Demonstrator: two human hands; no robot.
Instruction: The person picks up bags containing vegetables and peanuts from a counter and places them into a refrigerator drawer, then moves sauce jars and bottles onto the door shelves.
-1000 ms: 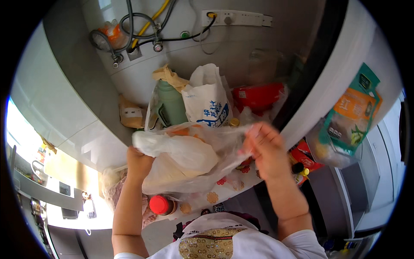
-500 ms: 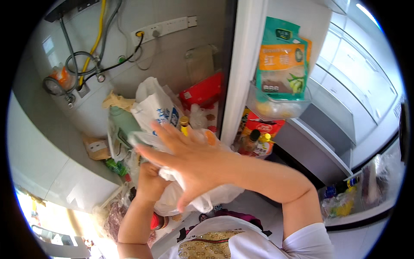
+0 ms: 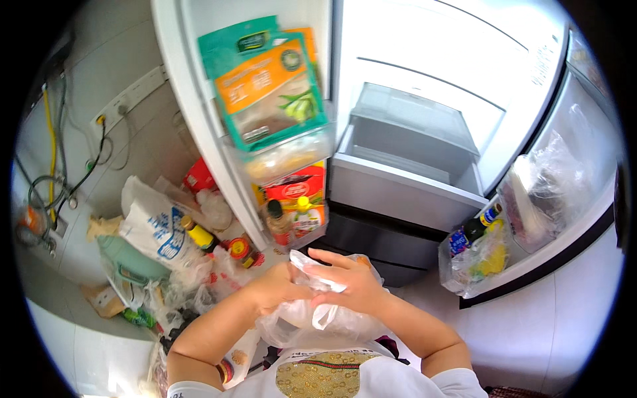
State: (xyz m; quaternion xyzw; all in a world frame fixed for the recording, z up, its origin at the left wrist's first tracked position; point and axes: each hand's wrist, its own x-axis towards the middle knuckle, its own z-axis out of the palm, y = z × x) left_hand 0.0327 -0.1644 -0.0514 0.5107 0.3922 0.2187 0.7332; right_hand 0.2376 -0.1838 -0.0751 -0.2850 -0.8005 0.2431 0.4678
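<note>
Plainly, the far right of the scene is filled by an open refrigerator (image 3: 424, 46), its pale interior brightly lit. To its left stands one opened door (image 3: 179, 60), and to its right another opened door (image 3: 570, 113), in whose bins clear plastic bags and a dark bottle (image 3: 479, 229) are held. Low in the refrigerator, a grey drawer (image 3: 391, 186) is pulled out. On the left, a flower-patterned tabletop (image 3: 241, 348) is partly covered by clutter; on its far part a white bag (image 3: 149, 219) with blue print is set beside a green jug (image 3: 126, 255). A teal and orange pouch (image 3: 262, 83) is propped in the left door's bin, above a red package (image 3: 302, 192).

At the near centre, just in front of the person's chest, a translucent plastic bag (image 3: 285, 328) is held up by both hands. Its gathered white top is gripped by the left hand (image 3: 282, 290), whose fingers are curled in and partly hidden. By the right hand (image 3: 355, 286) the same top is pinched, the fingers half bent and the plastic caught between them and the thumb. Near the left door, a yellow-necked bottle (image 3: 198, 233) and a smaller jar (image 3: 240, 251) are seen.
</note>
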